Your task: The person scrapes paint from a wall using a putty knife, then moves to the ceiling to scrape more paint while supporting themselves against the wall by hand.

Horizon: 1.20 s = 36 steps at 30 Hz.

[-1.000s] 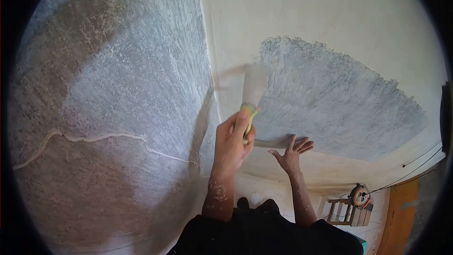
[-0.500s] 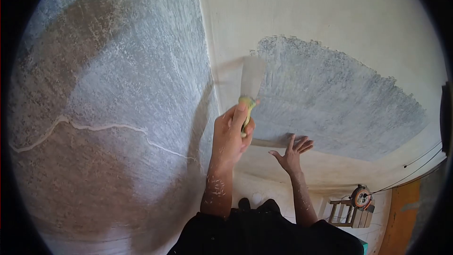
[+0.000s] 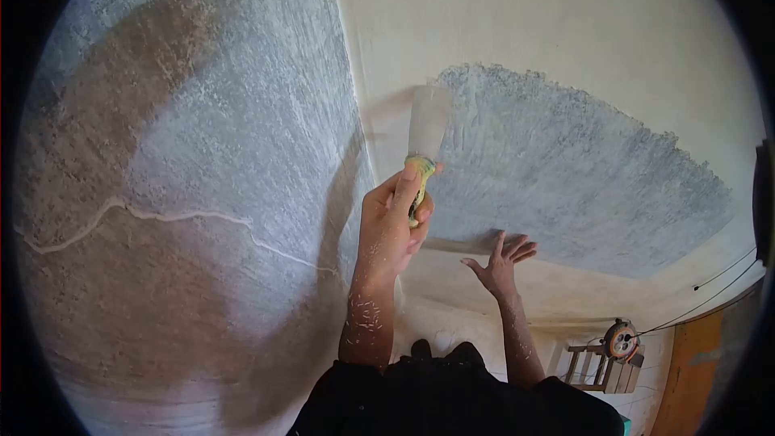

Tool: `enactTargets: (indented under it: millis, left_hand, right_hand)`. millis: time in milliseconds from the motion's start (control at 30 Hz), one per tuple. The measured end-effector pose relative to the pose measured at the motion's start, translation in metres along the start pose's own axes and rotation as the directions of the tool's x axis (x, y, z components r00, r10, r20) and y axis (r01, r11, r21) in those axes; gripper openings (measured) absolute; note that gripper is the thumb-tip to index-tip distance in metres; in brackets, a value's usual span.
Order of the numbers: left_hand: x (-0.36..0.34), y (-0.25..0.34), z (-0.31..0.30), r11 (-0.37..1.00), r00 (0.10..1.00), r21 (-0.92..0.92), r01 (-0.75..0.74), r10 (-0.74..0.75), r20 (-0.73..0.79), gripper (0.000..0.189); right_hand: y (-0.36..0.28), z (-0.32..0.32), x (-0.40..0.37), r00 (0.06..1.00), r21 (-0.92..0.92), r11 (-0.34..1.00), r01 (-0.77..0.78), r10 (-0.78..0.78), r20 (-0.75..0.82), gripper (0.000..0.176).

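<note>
My left hand (image 3: 394,214) is closed around the yellowish handle of a scraper (image 3: 429,121), thumb along the handle. The wide blade points upward, against or close to the cream wall (image 3: 565,16) by the left edge of a grey scraped patch (image 3: 565,169). Whether the blade edge touches the wall cannot be made out. Lower and to the right, my right hand (image 3: 498,266) is spread out, with its fingertips at the lower edge of the grey patch. White flakes dot both forearms, most thickly the left one.
A grey, mottled wall (image 3: 242,113) with a wavy pale crack line (image 3: 186,215) meets the cream wall at a corner on the left. At lower right, a round orange-and-black cable reel (image 3: 620,339) sits on a wooden stool (image 3: 617,373), with cables running off to the right.
My left hand and the scraper have shifted slightly upward and left along the wall, and the blade looks less blurred. My right hand has stayed almost in place.
</note>
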<state>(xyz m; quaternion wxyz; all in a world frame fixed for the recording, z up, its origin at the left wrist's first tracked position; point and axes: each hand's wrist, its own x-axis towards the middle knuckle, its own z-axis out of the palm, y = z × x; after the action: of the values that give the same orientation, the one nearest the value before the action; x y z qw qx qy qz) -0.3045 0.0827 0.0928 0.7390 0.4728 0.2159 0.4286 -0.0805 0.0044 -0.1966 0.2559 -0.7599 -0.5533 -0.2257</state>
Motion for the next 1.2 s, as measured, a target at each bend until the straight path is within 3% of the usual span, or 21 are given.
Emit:
enactTargets:
  millis: [233,367,500,633,767,933,1033,1200]
  left_hand:
    - [0.01,0.002,0.002,0.998,0.998,-0.024,-0.054,0.055,0.03,0.048]
    - [0.01,-0.003,0.005,0.998,0.999,-0.058,0.039,-0.039,-0.006,0.047]
    - [0.011,0.001,0.002,0.999,0.999,-0.021,-0.027,0.027,0.018,0.049]
    - [0.001,-0.011,-0.002,0.995,0.997,-0.061,0.079,-0.079,0.011,0.05]
    - [0.007,0.015,0.005,0.998,0.998,-0.066,-0.006,0.009,0.054,0.05]
    - [0.006,-0.011,0.002,0.999,1.0,-0.036,0.012,-0.012,-0.001,0.046]
    - [0.007,0.016,0.014,0.999,0.999,-0.02,-0.039,0.039,0.011,0.046]
    - [-0.002,0.003,0.01,0.999,0.999,0.052,-0.015,0.018,-0.051,0.046]
  right_hand:
    - [0.003,-0.003,0.001,1.0,-0.02,1.0,0.021,-0.021,-0.013,0.126]
    - [0.003,0.0,0.005,0.998,0.004,0.999,0.039,-0.039,-0.044,0.122]
    - [0.004,-0.007,-0.001,1.0,0.039,0.999,0.017,-0.016,-0.013,0.115]
    - [0.005,-0.013,-0.001,0.998,-0.029,0.999,0.046,-0.045,0.035,0.12]
    - [0.004,-0.013,-0.003,0.999,0.015,0.999,0.032,-0.033,0.012,0.116]
    - [0.009,-0.011,-0.004,0.999,0.039,0.998,0.052,-0.052,0.004,0.108]
    - [0.009,-0.011,-0.004,0.998,0.01,0.998,0.057,-0.057,-0.004,0.107]
    - [0.008,-0.012,-0.005,0.998,-0.021,0.998,0.051,-0.05,0.025,0.117]
